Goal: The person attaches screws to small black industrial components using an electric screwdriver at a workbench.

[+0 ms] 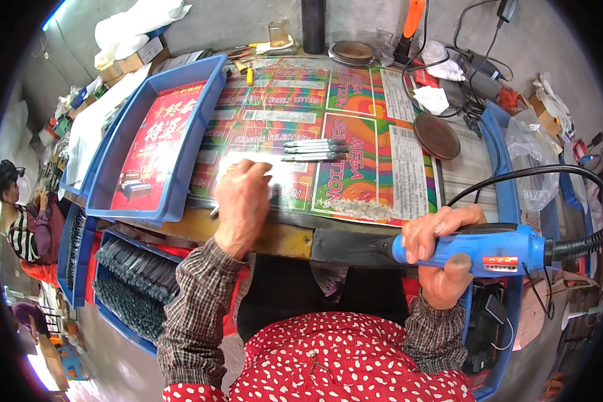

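My left hand [242, 201] hovers over the near middle of the table with its fingers pinched together, slightly smeared by motion. A short end of a slim pen-like stick [214, 212] shows below it; the rest is hidden by the hand. My right hand [439, 251] is wrapped round a blue corded power tool [502, 250], its dark nozzle lying along the table's front edge and pointing left. Beyond my left hand, several slim pens [311, 150] lie side by side on the colourful printed table cover [355, 161].
A blue tray [199, 144] lined with red printed paper lies at the left. Blue bins of dark bristly bundles [137, 281] stand below. A brown round dish [437, 136], black cables [476, 87] and an orange-handled tool [413, 20] lie right and back. Another person [30, 221] sits far left.
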Demonstrator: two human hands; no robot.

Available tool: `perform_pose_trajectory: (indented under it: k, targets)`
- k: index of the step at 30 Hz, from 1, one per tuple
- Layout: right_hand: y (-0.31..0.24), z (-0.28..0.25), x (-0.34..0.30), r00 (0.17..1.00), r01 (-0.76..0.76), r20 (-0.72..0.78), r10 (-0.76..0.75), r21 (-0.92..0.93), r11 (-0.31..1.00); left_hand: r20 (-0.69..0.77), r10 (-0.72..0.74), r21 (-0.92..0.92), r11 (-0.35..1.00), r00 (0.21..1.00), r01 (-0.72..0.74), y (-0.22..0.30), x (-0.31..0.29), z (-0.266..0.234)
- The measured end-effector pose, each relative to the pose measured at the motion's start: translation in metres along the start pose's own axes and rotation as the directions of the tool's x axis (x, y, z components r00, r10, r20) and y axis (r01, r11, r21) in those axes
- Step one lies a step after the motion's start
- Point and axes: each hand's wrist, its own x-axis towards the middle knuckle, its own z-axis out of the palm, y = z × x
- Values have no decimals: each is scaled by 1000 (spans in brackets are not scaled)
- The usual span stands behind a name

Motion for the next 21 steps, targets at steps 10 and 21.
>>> perform_pose_trajectory:
  k: [10,21]
  targets:
    - [-1,-8,-1,1000,-15,-5,15,28,999,148,190,-23,982,970,-189,27,38,53]
    - [0,-14,3,999,-19,-48,20,25,1000,249,225,-104,973,942,-205,49,38,49]
